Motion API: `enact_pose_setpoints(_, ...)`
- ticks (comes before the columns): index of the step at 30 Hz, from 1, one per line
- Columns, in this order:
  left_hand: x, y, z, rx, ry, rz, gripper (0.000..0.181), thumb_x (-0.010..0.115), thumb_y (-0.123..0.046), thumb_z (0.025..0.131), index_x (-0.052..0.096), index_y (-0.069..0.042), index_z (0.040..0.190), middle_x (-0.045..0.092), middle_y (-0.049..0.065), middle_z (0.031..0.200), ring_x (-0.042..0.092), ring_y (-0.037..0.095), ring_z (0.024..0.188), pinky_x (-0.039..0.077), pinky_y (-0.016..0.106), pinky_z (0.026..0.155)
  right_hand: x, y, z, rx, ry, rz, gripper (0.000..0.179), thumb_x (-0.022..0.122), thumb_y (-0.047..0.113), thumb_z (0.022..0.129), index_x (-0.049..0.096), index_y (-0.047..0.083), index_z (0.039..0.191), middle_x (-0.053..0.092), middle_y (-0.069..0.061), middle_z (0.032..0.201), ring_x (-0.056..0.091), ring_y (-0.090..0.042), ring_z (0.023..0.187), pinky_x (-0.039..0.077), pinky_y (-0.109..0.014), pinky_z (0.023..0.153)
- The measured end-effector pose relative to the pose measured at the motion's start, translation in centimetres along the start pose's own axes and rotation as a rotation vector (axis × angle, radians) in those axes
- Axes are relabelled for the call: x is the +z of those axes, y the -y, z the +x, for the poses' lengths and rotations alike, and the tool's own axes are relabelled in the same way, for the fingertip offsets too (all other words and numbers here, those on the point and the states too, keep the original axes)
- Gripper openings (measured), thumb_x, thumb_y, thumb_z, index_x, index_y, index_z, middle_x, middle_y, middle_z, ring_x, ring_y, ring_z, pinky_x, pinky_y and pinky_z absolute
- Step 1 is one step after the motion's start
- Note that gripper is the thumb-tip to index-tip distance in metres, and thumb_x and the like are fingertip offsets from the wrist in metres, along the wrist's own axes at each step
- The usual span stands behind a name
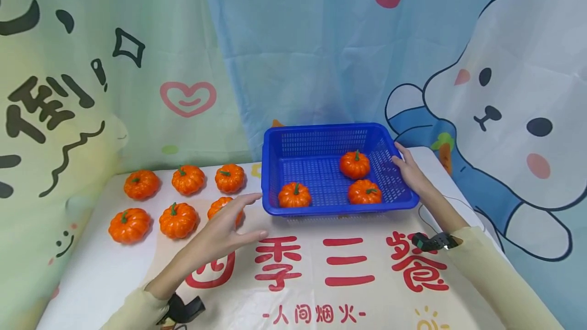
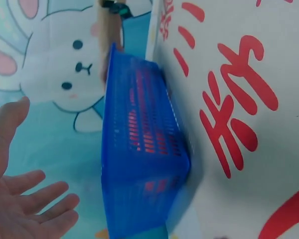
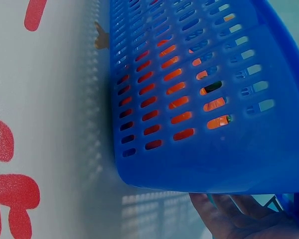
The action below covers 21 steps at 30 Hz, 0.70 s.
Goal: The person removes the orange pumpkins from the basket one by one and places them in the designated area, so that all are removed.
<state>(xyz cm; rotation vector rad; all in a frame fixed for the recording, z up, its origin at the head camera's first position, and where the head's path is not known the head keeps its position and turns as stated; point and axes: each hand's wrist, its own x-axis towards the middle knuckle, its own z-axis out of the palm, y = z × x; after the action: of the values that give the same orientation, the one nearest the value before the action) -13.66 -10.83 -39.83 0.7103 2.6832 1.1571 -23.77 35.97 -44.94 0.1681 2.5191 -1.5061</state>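
A blue plastic basket (image 1: 316,211) with slotted walls holds small orange pumpkins: one at the front left (image 1: 295,196), one at the front right (image 1: 365,192), one behind it (image 1: 355,165). My right hand (image 1: 409,171) holds the basket's right rim; in the right wrist view its fingers (image 3: 214,214) lie along the outer wall, partly hidden. Just off the basket's left side is my left hand (image 1: 227,228), with fingers spread and nothing held. The left wrist view shows this palm (image 2: 25,209) apart from the basket wall (image 2: 139,144). Behind it, a pumpkin (image 1: 215,207) is partly covered.
Several more pumpkins stand in two rows on the table's left, among them one at the back (image 1: 188,180) and one at the front (image 1: 130,225). A printed cloth (image 1: 348,299) covers the tabletop. Patterned curtains (image 1: 293,55) hang close behind the table.
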Motion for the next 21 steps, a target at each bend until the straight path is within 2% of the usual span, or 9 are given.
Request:
enact_pose_setpoints(4, 0.1, -0.5, 0.9, 0.066, 0.061, -0.008, 0.075, 0.076, -0.041, 0.082, 0.043, -0.018, 0.145, 0.048, 0.003, 0.147, 0.05, 0.027, 0.131, 0.048, 0.052, 0.102, 0.2, 1.1, -0.5, 0.014, 0.007, 0.019, 0.06, 0.021, 0.026, 0.106, -0.012, 0.015, 0.155, -0.011, -0.026, 0.16, 0.006, -0.055, 0.144, 0.007, -0.072, 0.113)
enact_pose_setpoints(7, 0.3, -0.9, 1.7, 0.097, 0.116, 0.001, 0.075, 0.075, -0.041, 0.083, 0.042, -0.018, 0.146, 0.046, 0.005, 0.15, 0.045, 0.028, 0.138, 0.042, 0.054, 0.107, 0.2, 0.9, -0.3, 0.019, 0.008, 0.012, 0.06, 0.021, 0.027, 0.106, -0.012, 0.017, 0.156, -0.011, -0.026, 0.16, 0.006, -0.055, 0.144, 0.006, -0.072, 0.113)
enact_pose_setpoints(11, 0.0, -1.9, 4.1, 0.133, 0.166, 0.032, 0.076, 0.073, -0.044, 0.084, 0.04, -0.016, 0.147, 0.043, 0.006, 0.151, 0.04, 0.028, 0.141, 0.04, 0.053, 0.11, 0.0, -0.2, 0.2, 0.012, 0.004, -0.004, 0.06, 0.02, 0.034, 0.106, -0.012, 0.022, 0.156, -0.011, -0.023, 0.161, 0.007, -0.053, 0.146, 0.007, -0.071, 0.114)
enact_pose_setpoints(14, -1.0, -3.2, 7.7, 0.186, 0.179, 0.065, 0.076, 0.071, -0.042, 0.086, 0.038, -0.013, 0.148, 0.042, 0.008, 0.152, 0.04, 0.028, 0.14, 0.041, 0.052, 0.11, -0.1, -0.7, 0.4, 0.003, -0.006, -0.001, 0.06, 0.02, 0.036, 0.106, -0.012, 0.023, 0.156, -0.011, -0.022, 0.162, 0.007, -0.052, 0.146, 0.007, -0.071, 0.114)
enact_pose_setpoints(17, -1.7, -4.6, 12.3, 0.216, 0.201, 0.123, 0.076, 0.069, -0.041, 0.088, 0.036, -0.011, 0.149, 0.04, 0.009, 0.153, 0.041, 0.027, 0.14, 0.04, 0.048, 0.112, 0.0, -0.5, 0.4, 0.008, -0.005, -0.003, 0.06, 0.02, 0.037, 0.106, -0.012, 0.024, 0.156, -0.011, -0.021, 0.162, 0.007, -0.052, 0.146, 0.007, -0.071, 0.114)
enact_pose_setpoints(19, -1.3, -5.3, 15.9, 0.227, 0.242, 0.182, 0.077, 0.067, -0.043, 0.089, 0.034, -0.011, 0.15, 0.04, 0.009, 0.153, 0.042, 0.026, 0.14, 0.039, 0.045, 0.113, 0.0, -0.1, 0.2, 0.019, -0.001, -0.004, 0.06, 0.02, 0.036, 0.106, -0.012, 0.023, 0.156, -0.011, -0.022, 0.162, 0.006, -0.052, 0.146, 0.007, -0.071, 0.114)
enact_pose_setpoints(21, -0.3, -5.8, 19.6, 0.223, 0.309, 0.239, 0.077, 0.065, -0.044, 0.091, 0.031, -0.011, 0.151, 0.041, 0.01, 0.153, 0.041, 0.026, 0.141, 0.036, 0.043, 0.115, -0.1, 0.4, -0.1, 0.025, 0.0, 0.007, 0.06, 0.02, 0.032, 0.106, -0.011, 0.021, 0.156, -0.01, -0.023, 0.161, 0.005, -0.053, 0.146, 0.006, -0.071, 0.114)
